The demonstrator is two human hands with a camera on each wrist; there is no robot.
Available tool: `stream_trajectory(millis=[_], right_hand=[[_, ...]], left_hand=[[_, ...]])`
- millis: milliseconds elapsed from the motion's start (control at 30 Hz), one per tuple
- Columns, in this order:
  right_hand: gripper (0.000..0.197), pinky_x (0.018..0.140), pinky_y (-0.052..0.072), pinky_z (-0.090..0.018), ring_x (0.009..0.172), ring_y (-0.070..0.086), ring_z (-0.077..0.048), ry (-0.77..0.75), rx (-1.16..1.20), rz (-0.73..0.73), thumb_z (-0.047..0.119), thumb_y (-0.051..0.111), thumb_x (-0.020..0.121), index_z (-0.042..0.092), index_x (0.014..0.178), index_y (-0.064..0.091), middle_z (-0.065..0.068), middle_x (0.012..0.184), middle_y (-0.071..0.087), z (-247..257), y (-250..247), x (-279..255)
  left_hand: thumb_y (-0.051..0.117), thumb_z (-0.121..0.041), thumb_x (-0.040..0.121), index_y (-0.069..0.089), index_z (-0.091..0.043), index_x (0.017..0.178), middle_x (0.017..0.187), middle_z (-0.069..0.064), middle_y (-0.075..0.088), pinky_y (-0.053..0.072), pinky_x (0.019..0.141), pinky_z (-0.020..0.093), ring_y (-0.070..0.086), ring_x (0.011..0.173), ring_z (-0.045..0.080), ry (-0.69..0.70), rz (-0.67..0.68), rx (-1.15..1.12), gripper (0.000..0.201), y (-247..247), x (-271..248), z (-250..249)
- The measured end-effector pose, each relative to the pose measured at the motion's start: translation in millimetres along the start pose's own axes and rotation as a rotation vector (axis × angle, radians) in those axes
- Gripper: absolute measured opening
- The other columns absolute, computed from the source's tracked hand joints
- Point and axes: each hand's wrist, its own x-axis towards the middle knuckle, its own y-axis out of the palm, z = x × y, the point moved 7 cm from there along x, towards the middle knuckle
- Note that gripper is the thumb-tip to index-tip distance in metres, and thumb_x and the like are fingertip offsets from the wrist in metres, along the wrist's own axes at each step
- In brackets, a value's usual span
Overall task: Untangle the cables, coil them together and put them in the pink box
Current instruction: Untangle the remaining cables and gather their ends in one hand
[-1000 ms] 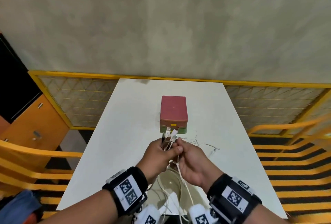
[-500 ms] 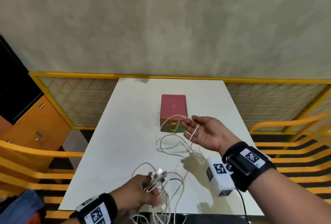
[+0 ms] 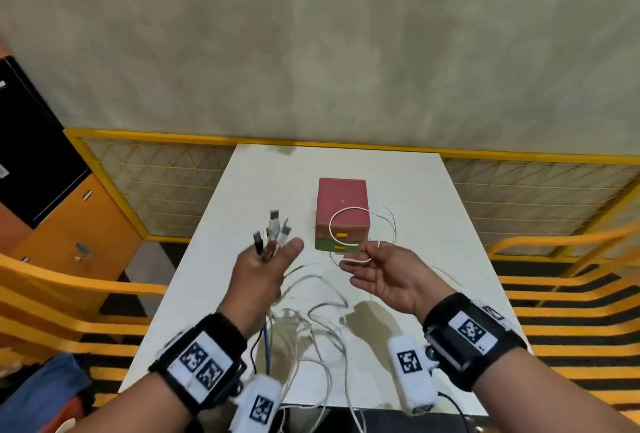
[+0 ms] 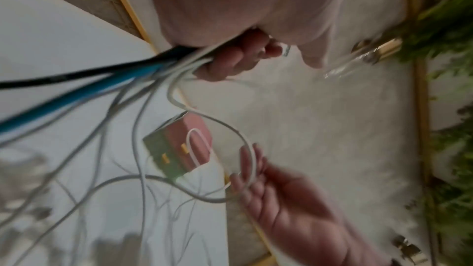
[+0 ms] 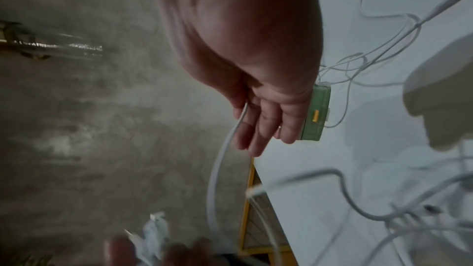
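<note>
My left hand (image 3: 272,252) is raised above the white table (image 3: 214,259) and grips a bundle of cables just below their plug ends (image 3: 276,226), which stick up. In the left wrist view its curled fingers (image 4: 230,62) hold black, blue (image 4: 76,96) and white cables. My right hand (image 3: 367,263) is palm up with straight fingers, and a white cable loop (image 3: 332,221) lies across them. The wrist views show that hand (image 4: 256,179) (image 5: 261,124) the same way. The rest of the cables (image 3: 304,325) trail in a tangle on the table. The pink box (image 3: 342,204) (image 4: 189,137) stands shut beyond both hands, on a green drawer (image 5: 316,112).
A yellow mesh railing (image 3: 156,187) runs behind the table. Orange slatted benches (image 3: 69,297) (image 3: 571,294) flank it on both sides. An orange cabinet (image 3: 69,225) stands at the left. Some cables hang over the table's near edge (image 3: 311,408).
The hands split apart from in front of the box. My left hand dropped to the near edge with the plug ends, then rose forward again. My right hand carries the white loop slightly leftward.
</note>
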Motion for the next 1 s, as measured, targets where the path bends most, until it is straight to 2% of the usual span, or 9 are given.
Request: stream_trajectory(millis=[100, 200, 333, 467, 567, 667, 833, 933, 1000], right_hand=[[0.02, 0.071, 0.05, -0.033, 0.08, 0.071, -0.025, -0.009, -0.08, -0.015, 0.016, 0.037, 0.105, 0.014, 0.095, 0.053, -0.011, 0.088, 0.073, -10, 5, -3], [0.021, 0.059, 0.045, -0.029, 0.063, 0.067, -0.02, 0.012, -0.072, 0.026, 0.014, 0.036, 0.105, 0.011, 0.098, 0.056, -0.008, 0.071, 0.07, -20, 15, -4], [0.029, 0.055, 0.04, -0.027, 0.049, 0.05, -0.015, 0.097, -0.008, 0.095, 0.02, 0.037, 0.104, 0.009, 0.096, 0.062, -0.007, 0.066, 0.058, -32, 25, -6], [0.019, 0.059, 0.048, -0.029, 0.059, 0.064, -0.021, 0.12, 0.037, 0.143, 0.014, 0.046, 0.095, 0.006, 0.094, 0.063, -0.016, 0.083, 0.069, -25, 27, -9], [0.018, 0.075, 0.051, -0.038, 0.085, 0.072, -0.026, 0.094, 0.089, 0.09, 0.018, 0.043, 0.099, 0.012, 0.094, 0.06, -0.015, 0.092, 0.076, 1, 18, -4], [0.032, 0.075, 0.053, -0.037, 0.081, 0.076, -0.023, 0.055, 0.131, 0.07, 0.02, 0.035, 0.103, 0.013, 0.086, 0.061, -0.011, 0.089, 0.078, 30, 4, 4], [0.017, 0.06, 0.062, -0.04, 0.072, 0.076, -0.028, -0.001, 0.174, -0.01, 0.015, 0.041, 0.102, 0.015, 0.093, 0.056, -0.014, 0.089, 0.074, 61, -15, 3], [0.02, 0.068, 0.058, -0.037, 0.065, 0.075, -0.024, -0.043, 0.154, -0.009, 0.017, 0.039, 0.103, 0.015, 0.094, 0.057, -0.009, 0.069, 0.073, 72, -19, 2], [0.022, 0.072, 0.054, -0.038, 0.062, 0.073, -0.023, -0.07, 0.099, -0.004, 0.019, 0.038, 0.104, 0.015, 0.094, 0.057, -0.007, 0.066, 0.07, 71, -16, -6]], left_hand=[[0.079, -0.027, 0.082, 0.052, -0.016, 0.068, 0.06, -0.003, 0.05, 0.038, 0.054, 0.033, 0.044, 0.051, 0.015, 0.162, -0.028, 0.094, 0.033, 17, 6, -25], [0.084, -0.02, 0.074, 0.066, -0.022, 0.075, 0.071, -0.012, 0.069, 0.049, 0.067, 0.023, 0.062, 0.066, 0.002, 0.195, 0.125, 0.332, 0.019, 49, 0, -12], [0.08, -0.017, 0.074, 0.057, -0.034, 0.068, 0.08, -0.007, 0.068, 0.045, 0.065, 0.022, 0.063, 0.074, 0.008, 0.2, 0.166, 0.569, 0.029, 62, -3, 13], [0.077, -0.019, 0.079, 0.06, -0.03, 0.075, 0.076, -0.009, 0.063, 0.04, 0.062, 0.018, 0.059, 0.072, 0.008, 0.242, 0.282, 0.639, 0.02, 63, -11, 23], [0.077, -0.022, 0.079, 0.06, -0.037, 0.067, 0.065, -0.017, 0.058, 0.039, 0.059, 0.014, 0.052, 0.062, -0.006, 0.118, 0.621, 0.669, 0.026, 66, -43, 47], [0.078, -0.027, 0.077, 0.065, -0.026, 0.074, 0.069, -0.015, 0.058, 0.04, 0.062, 0.015, 0.052, 0.063, -0.009, -0.04, 0.829, 0.83, 0.013, 44, -69, 73], [0.061, -0.036, 0.084, 0.054, -0.026, 0.065, 0.066, -0.009, 0.057, 0.041, 0.076, 0.026, 0.047, 0.06, -0.004, -0.124, 0.951, 1.17, 0.022, -7, -77, 102], [0.054, -0.033, 0.093, 0.05, -0.04, 0.071, 0.092, -0.009, 0.063, 0.036, 0.067, 0.009, 0.05, 0.08, 0.006, -0.21, 0.975, 1.241, 0.024, -27, -89, 122], [0.062, -0.039, 0.09, 0.052, -0.04, 0.075, 0.091, -0.015, 0.061, 0.037, 0.065, 0.004, 0.054, 0.08, 0.003, -0.24, 0.891, 1.147, 0.018, -30, -85, 115]])
